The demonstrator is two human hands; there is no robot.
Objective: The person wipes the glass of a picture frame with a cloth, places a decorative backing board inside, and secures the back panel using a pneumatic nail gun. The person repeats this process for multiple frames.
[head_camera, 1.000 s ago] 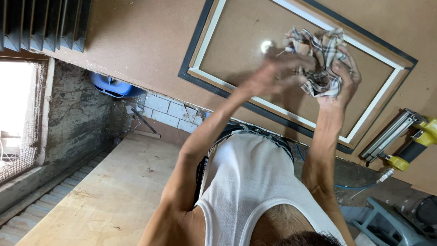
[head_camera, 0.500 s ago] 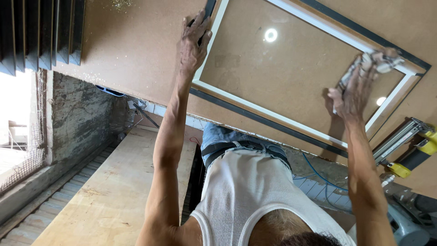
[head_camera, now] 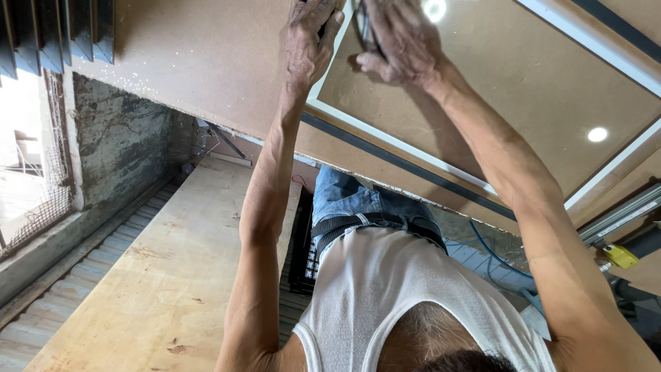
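The framed panel [head_camera: 523, 117], a brown board bordered by a white strip and a dark outer band, fills the upper right of the view and runs off the top and right edges; two round light spots glare on its glossy face. Its near corner sits at the top centre, where both hands meet. Left of it spreads a plain brown board [head_camera: 200, 76], and beyond that a barred window [head_camera: 34, 138] and a rough grey wall [head_camera: 120, 145]. Below the arms lies a long pale wooden plank [head_camera: 158, 275] with open room along its length (only corrugated metal beside it on the left).

The left hand [head_camera: 310, 41] lies flat against the surface at the panel's corner, fingers [head_camera: 323, 24] spread and pointing toward the top edge, closed on nothing that can be seen. The right hand [head_camera: 399, 41] is curled over a thin dark edge at the same corner, fingers bent round it; what exactly it grips cannot be told.

At the right edge a small yellow object [head_camera: 622, 256] sits beside a pale metal rail [head_camera: 620, 213]. A blue cable [head_camera: 492, 251] loops below the panel's lower edge.
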